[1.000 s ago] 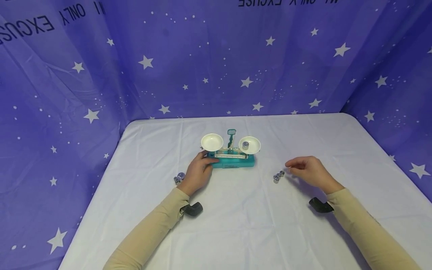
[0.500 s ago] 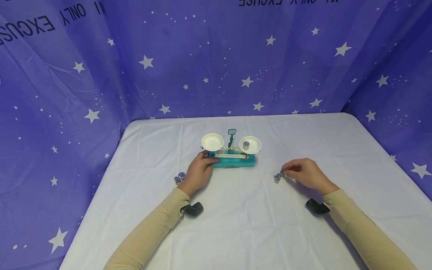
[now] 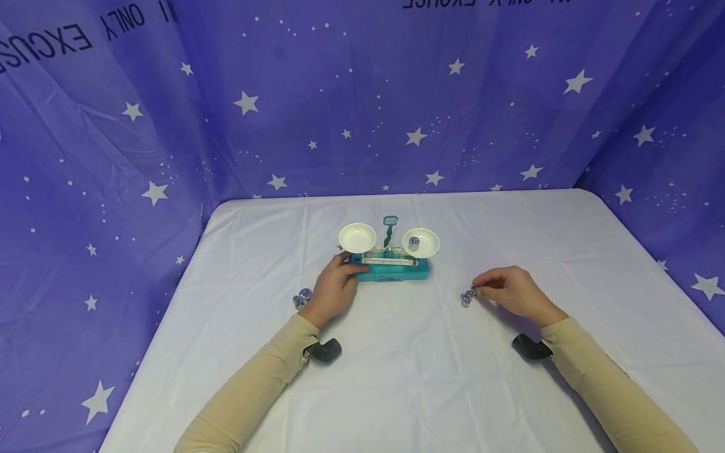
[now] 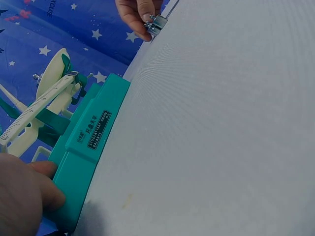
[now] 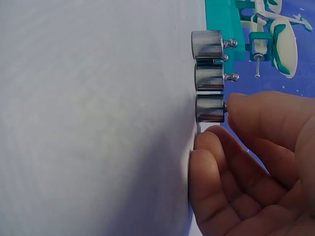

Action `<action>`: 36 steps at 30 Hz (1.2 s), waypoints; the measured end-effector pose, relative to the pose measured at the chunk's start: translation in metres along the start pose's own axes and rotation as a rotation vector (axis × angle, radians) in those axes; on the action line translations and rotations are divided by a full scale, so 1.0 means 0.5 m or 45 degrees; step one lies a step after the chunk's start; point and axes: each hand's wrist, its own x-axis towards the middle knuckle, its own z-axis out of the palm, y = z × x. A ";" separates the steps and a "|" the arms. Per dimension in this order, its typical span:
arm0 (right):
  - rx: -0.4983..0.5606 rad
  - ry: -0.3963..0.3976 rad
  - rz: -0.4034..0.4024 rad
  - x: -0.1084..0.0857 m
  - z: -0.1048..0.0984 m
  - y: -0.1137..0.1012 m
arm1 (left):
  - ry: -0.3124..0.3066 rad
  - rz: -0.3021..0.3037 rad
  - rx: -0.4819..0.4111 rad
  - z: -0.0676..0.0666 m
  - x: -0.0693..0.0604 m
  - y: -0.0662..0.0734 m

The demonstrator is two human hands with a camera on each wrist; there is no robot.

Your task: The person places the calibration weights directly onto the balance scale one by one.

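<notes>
A teal tray balance (image 3: 396,272) with two white pans stands toward the back of the table. Its left pan (image 3: 357,239) is bare, while a metal weight (image 3: 414,243) sits in the right pan (image 3: 428,244). My left hand (image 3: 330,290) grips the left end of the base, thumb along the front. My right hand (image 3: 515,292) pinches the knob of a small metal weight (image 5: 210,109), the nearest in a row in the right wrist view. Close beside it stand other knobbed weights (image 5: 209,77). In that view the thumb hides most of the pinched knob.
Several more metal weights (image 3: 300,299) lie left of my left forearm. A white cloth (image 3: 408,377) covers the table. Purple star-printed curtains (image 3: 340,94) hang behind it and at the sides. A black device sits at each wrist.
My right hand has moved slightly left and down to the weights, and its fingertips have closed on the nearest knob. The left hand stays on the balance base.
</notes>
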 end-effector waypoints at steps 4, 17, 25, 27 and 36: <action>-0.001 -0.010 0.002 0.001 0.001 -0.004 | 0.014 0.013 0.006 0.002 0.000 -0.001; -0.009 -0.011 -0.027 -0.001 0.001 -0.008 | 0.010 0.024 0.012 -0.001 -0.001 0.003; 0.006 -0.012 -0.013 0.000 0.003 -0.005 | -0.002 0.003 0.011 -0.001 -0.002 0.003; 0.002 -0.009 -0.019 -0.001 0.004 -0.004 | 0.002 0.007 0.015 -0.001 -0.002 0.004; 0.048 -0.007 -0.005 -0.003 0.000 -0.007 | 0.010 0.020 0.026 -0.002 -0.001 0.005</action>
